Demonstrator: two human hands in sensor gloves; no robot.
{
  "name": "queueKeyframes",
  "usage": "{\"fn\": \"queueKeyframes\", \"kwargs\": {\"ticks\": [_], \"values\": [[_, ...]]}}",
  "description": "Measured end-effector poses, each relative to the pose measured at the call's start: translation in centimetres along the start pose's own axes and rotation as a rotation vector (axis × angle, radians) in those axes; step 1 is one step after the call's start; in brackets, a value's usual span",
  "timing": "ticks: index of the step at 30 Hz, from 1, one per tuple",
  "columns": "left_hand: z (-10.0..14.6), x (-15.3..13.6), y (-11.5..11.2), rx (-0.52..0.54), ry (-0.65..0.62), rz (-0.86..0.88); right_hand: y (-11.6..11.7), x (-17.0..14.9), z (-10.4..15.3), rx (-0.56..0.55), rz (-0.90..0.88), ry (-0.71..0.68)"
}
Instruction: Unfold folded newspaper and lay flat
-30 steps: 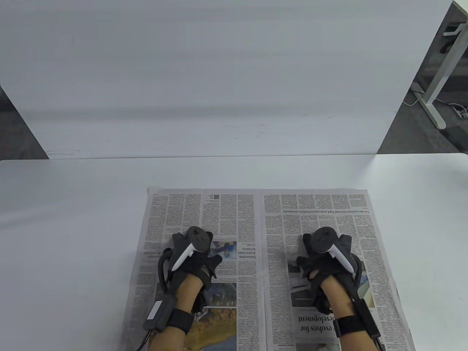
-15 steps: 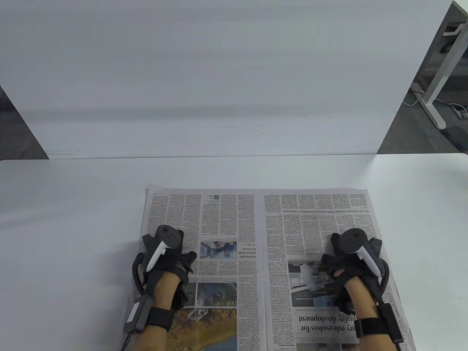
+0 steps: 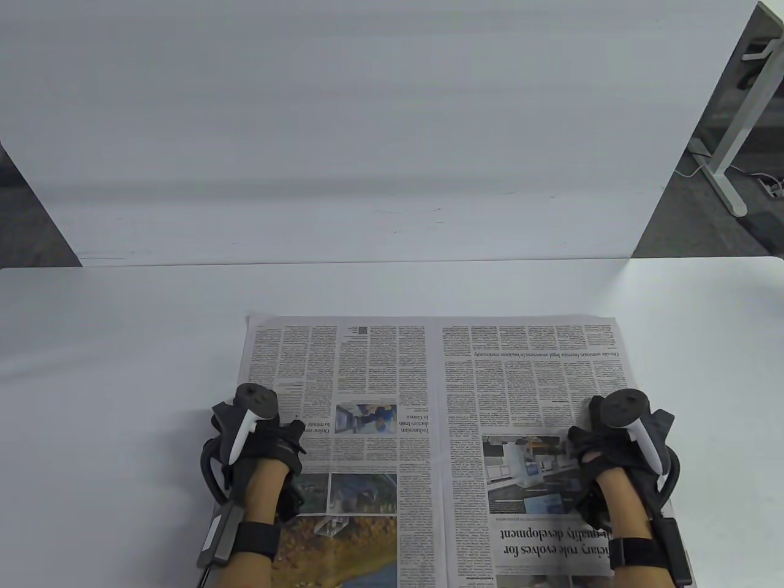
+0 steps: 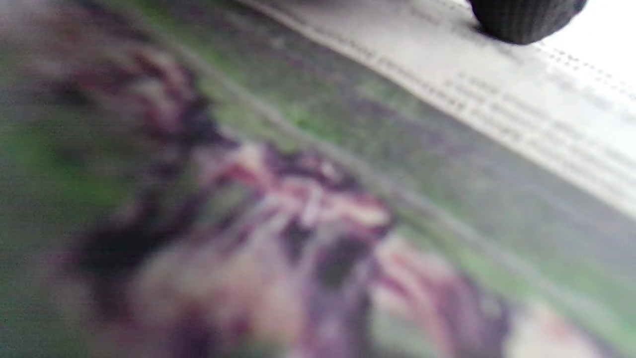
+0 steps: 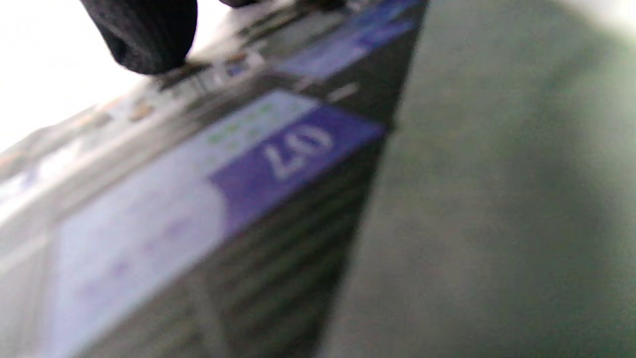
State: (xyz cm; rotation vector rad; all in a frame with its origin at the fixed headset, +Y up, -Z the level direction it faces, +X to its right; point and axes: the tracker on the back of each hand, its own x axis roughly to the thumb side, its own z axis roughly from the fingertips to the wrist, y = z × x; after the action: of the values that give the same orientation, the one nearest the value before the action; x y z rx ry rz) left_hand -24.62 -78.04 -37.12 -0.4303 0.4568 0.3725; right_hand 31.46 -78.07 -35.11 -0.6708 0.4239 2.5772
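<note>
From my feed the newspaper (image 3: pixel 441 392) lies spread open on the table (image 3: pixel 122 343), left hand (image 3: pixel 254 444) and right hand (image 3: pixel 618 450) pressing flat on its outer edges, fingers spread, nothing gripped.

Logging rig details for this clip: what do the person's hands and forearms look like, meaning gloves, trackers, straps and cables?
Both the left hand and the right hand wear black fabric gloves. Each back carries a dark round-headed tracker with a white handle. The forearms are bare, with no sleeves. Each wrist has a black strap and a small dark box, with black cables looping beside the gloves.
</note>
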Motion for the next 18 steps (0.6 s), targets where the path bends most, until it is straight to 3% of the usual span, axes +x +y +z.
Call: {"fn": "queueKeyframes", "kwargs": {"ticks": [4, 9, 18], "values": [[0.9, 0.7, 0.7, 0.069, -0.040, -0.041, -0.4, 0.8, 0.7, -0.031, 0.002, -0.047], [4.0, 3.5, 1.7, 0.153, -0.175, -0.079, -1.7, 4.3, 3.7, -0.071, 0.012, -0.180], [8.9, 7.5, 0.5, -0.013, -0.317, -0.223, -0.9, 8.8, 8.6, 0.116, 0.096, -0.338]]}}
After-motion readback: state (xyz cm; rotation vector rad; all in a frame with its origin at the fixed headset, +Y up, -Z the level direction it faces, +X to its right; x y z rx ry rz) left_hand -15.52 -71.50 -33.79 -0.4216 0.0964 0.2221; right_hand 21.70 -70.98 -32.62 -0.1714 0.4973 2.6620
